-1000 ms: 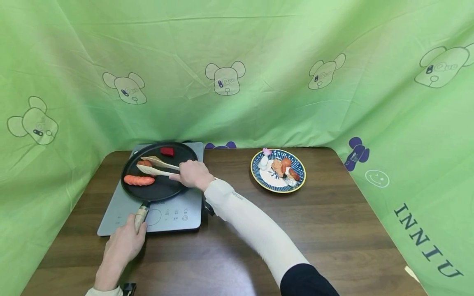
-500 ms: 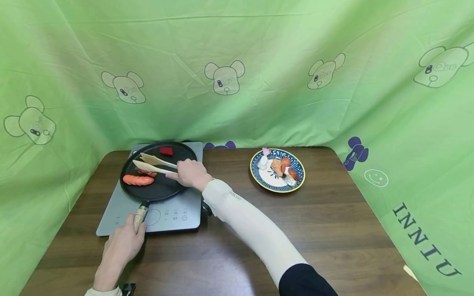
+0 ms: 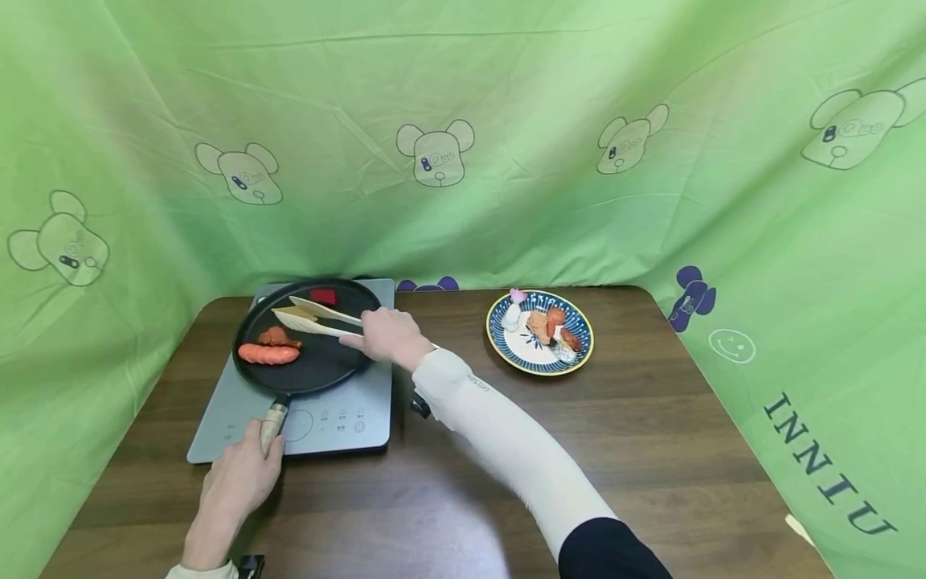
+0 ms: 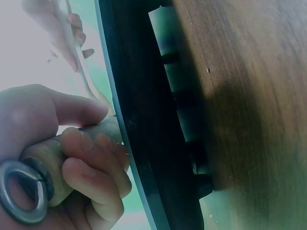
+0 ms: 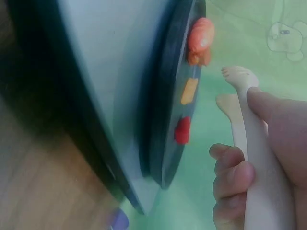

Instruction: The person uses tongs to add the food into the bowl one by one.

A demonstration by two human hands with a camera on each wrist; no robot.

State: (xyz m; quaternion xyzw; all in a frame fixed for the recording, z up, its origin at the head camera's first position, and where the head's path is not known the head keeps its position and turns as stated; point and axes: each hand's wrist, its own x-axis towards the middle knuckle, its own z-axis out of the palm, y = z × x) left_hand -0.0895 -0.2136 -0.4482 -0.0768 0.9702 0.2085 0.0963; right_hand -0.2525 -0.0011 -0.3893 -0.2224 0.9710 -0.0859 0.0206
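My left hand (image 3: 239, 474) grips the wooden handle (image 3: 272, 422) of a round black frying pan (image 3: 325, 370). The metal hanging ring (image 4: 24, 191) at the handle's end shows in the left wrist view. In my right hand (image 3: 391, 338) I hold pale tongs (image 3: 307, 325) above the pan, their tips apart. Under them, a flat yellow piece (image 5: 190, 91) lies on the pan in the right wrist view. A scored pink-red sausage (image 3: 268, 354) and a reddish-brown piece (image 3: 277, 336) lie side by side at the left. Toward the back rests a dark red piece (image 3: 323, 296).
Beneath the pan is a grey induction cooktop (image 3: 347, 438) on the wooden table (image 3: 463, 482). A patterned blue-and-white plate (image 3: 522, 347) with several food pieces stands at the back right. Green cloth (image 3: 448, 225) hangs around the table.
The tongs have left the reddish-brown piece and shifted right and back, over the yellow piece. The reddish-brown piece now lies nearer the sausage. My left hand stays on the handle.
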